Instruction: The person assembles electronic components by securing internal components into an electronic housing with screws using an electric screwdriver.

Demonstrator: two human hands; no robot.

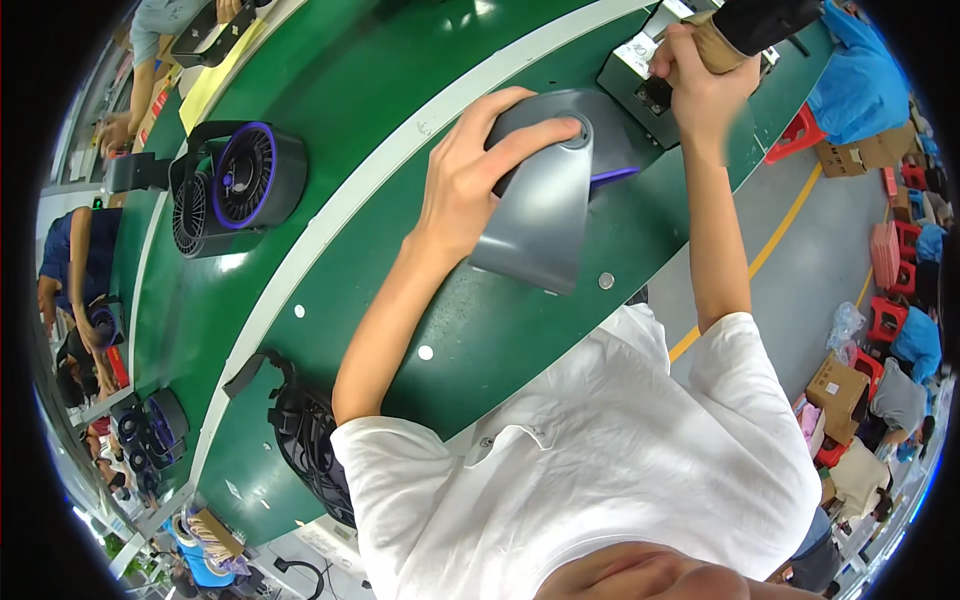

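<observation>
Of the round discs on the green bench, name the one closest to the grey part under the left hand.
The silvery disc, beside the lower end of the grey part; the middle white disc and leftmost white disc lie farther off.

1. My right hand (705, 90) blurs at the wrist; its black-and-tan tool (765, 24) is cut off by the view's upper edge.
2. My right hand and the tool partly hide the box (632, 62) near the table's (480, 345) right end.
3. My left hand (465, 175) covers some of the grey housing (540, 220).
4. The housing hides one end of the purple piece (615, 177).
</observation>
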